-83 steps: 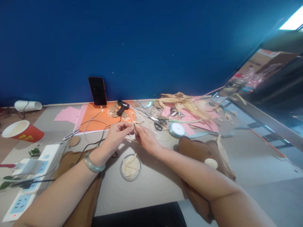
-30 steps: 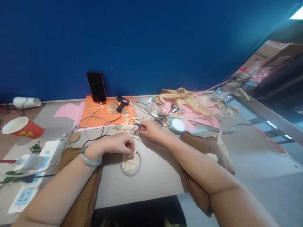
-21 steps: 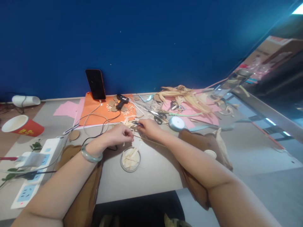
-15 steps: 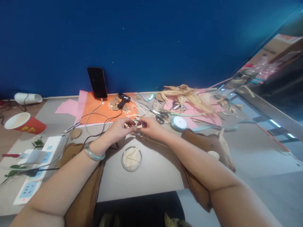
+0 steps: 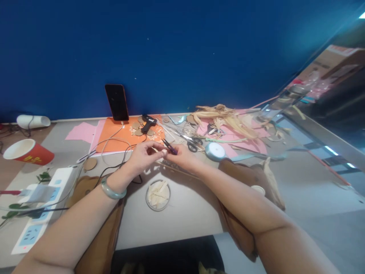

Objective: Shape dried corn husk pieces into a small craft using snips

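Right hand (image 5: 182,156) closed round a small dark tool (image 5: 169,145), its tip pointing up and away over the worktop. Left hand (image 5: 146,156) right beside it, thumb and fingertips drawn close; cannot tell whether anything sits between them. Nearer the body, below both hands: round dish (image 5: 158,210) with pale strips (image 5: 158,193) inside.

Crowding: black cord (image 5: 111,166) runs behind the left wrist; scissors (image 5: 194,144) and ribbon spool (image 5: 215,151) lie just beyond the right hand. Glue gun (image 5: 148,123) on an orange sheet (image 5: 112,137), among round discs. Dried husks (image 5: 222,111) heaped over pink paper (image 5: 258,144). Phone (image 5: 116,102) propped against the blue wall (image 5: 182,57).

Far left: power strip (image 5: 31,234) (trailing a tangle of leads), red paper cup (image 5: 38,154). Forearms partly hide brown pads (image 5: 99,236).
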The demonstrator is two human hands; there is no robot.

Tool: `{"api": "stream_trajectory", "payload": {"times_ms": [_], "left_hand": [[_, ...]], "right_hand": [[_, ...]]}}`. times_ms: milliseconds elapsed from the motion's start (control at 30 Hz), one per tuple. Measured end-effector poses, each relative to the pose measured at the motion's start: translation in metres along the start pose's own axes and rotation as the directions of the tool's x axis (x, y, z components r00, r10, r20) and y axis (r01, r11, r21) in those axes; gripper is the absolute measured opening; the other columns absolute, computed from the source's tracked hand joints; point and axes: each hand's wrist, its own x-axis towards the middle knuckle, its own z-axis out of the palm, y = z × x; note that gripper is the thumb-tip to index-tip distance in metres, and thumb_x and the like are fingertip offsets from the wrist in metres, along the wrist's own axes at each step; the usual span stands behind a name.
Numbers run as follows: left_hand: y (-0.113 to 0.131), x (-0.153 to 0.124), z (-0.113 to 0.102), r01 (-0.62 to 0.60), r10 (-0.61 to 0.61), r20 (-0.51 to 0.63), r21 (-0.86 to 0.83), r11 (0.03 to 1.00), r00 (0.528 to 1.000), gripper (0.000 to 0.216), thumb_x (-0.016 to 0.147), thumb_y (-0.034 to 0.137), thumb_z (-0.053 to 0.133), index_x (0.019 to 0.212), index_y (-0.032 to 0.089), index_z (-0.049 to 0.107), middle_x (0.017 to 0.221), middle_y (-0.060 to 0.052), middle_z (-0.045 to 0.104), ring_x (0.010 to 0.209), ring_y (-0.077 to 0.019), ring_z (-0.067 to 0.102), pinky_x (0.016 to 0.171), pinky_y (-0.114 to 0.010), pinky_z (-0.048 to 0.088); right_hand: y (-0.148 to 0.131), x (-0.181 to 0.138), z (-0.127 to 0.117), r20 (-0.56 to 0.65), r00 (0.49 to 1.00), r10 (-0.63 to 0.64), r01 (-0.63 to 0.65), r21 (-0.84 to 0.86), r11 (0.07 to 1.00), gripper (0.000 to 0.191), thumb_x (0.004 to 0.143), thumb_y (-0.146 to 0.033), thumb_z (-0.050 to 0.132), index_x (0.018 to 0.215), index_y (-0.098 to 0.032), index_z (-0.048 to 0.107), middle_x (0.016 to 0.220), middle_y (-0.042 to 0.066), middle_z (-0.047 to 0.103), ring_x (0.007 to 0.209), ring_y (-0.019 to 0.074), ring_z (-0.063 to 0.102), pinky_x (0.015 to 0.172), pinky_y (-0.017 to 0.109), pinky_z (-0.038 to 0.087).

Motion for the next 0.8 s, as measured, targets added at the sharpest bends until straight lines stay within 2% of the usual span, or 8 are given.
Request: {"api": "stream_trajectory", "payload": {"times_ms": [133, 267, 367, 533, 600, 700, 800], "left_hand": [[0.002, 0.000, 0.000, -0.030, 0.023, -0.082, -0.091, 0.995, 0.996, 0.023, 0.064, 0.033, 0.078, 0.073, 0.014, 0.069, 0.068, -0.002, 0.067, 0.060, -0.0115, 0.057, 0.060, -0.023, 0.044], [0.003, 0.000, 0.000, 0.025, -0.056, -0.131, -0.229, 0.973, 0.990, 0.026, 0.061, 0.032, 0.081, 0.071, 0.015, 0.065, 0.056, 0.003, 0.060, 0.048, -0.0068, 0.048, 0.047, -0.020, 0.033], [0.005, -0.001, 0.001, 0.068, -0.110, -0.122, -0.307, 0.949, 0.986, 0.028, 0.061, 0.035, 0.081, 0.072, 0.015, 0.065, 0.055, 0.003, 0.058, 0.048, -0.0072, 0.049, 0.046, -0.020, 0.032], [0.011, -0.003, 0.002, 0.060, -0.102, -0.118, -0.315, 0.947, 0.988, 0.025, 0.065, 0.036, 0.078, 0.071, 0.015, 0.066, 0.057, 0.002, 0.059, 0.051, -0.0081, 0.050, 0.048, -0.021, 0.034], [0.012, -0.004, 0.002, 0.049, -0.087, -0.120, -0.292, 0.955, 0.989, 0.024, 0.066, 0.036, 0.077, 0.068, 0.015, 0.066, 0.055, 0.002, 0.057, 0.050, -0.0076, 0.048, 0.048, -0.021, 0.034], [0.012, -0.005, 0.003, 0.061, -0.094, -0.104, -0.286, 0.956, 0.990, 0.025, 0.068, 0.037, 0.076, 0.067, 0.015, 0.065, 0.054, 0.002, 0.057, 0.049, -0.0072, 0.047, 0.048, -0.021, 0.033], [0.010, -0.005, 0.005, 0.070, -0.103, -0.090, -0.312, 0.948, 0.991, 0.026, 0.068, 0.038, 0.076, 0.067, 0.015, 0.063, 0.055, 0.002, 0.057, 0.050, -0.0071, 0.047, 0.049, -0.021, 0.033]], "right_hand": [[-0.001, -0.004, 0.005, 0.032, 0.997, 0.068, -0.071, 0.110, 0.991, 0.015, 0.072, -0.028, 0.060, 0.065, -0.017, 0.051, 0.052, -0.007, 0.040, 0.049, 0.0071, 0.033, 0.049, 0.023, 0.025], [0.001, -0.005, 0.010, 0.002, 0.997, 0.081, -0.080, 0.168, 0.983, 0.018, 0.071, -0.029, 0.063, 0.065, -0.018, 0.049, 0.048, -0.009, 0.036, 0.044, 0.0062, 0.028, 0.045, 0.023, 0.022], [0.003, -0.006, 0.014, 0.003, 0.996, 0.090, -0.089, 0.186, 0.979, 0.018, 0.073, -0.030, 0.062, 0.067, -0.019, 0.049, 0.049, -0.009, 0.035, 0.043, 0.0064, 0.028, 0.044, 0.023, 0.022], [0.002, -0.007, 0.014, -0.064, 0.998, -0.010, 0.017, 0.106, 0.994, 0.028, 0.075, -0.040, 0.065, 0.068, -0.019, 0.049, 0.056, -0.006, 0.039, 0.051, 0.0079, 0.034, 0.049, 0.023, 0.027], [0.003, -0.006, 0.015, -0.100, 0.994, -0.051, 0.062, 0.115, 0.991, 0.037, 0.080, -0.053, 0.057, 0.069, -0.019, 0.051, 0.056, -0.005, 0.038, 0.053, 0.0091, 0.034, 0.049, 0.023, 0.028], [0.007, -0.004, 0.018, -0.133, 0.990, -0.040, 0.067, 0.203, 0.977, 0.052, 0.088, -0.066, 0.035, 0.073, -0.019, 0.052, 0.054, -0.005, 0.031, 0.049, 0.0103, 0.029, 0.046, 0.025, 0.024], [0.014, -0.004, 0.021, -0.133, 0.990, -0.044, 0.069, 0.196, 0.978, 0.052, 0.088, -0.069, 0.034, 0.075, -0.021, 0.050, 0.053, -0.006, 0.030, 0.048, 0.0108, 0.029, 0.045, 0.025, 0.024]]}}
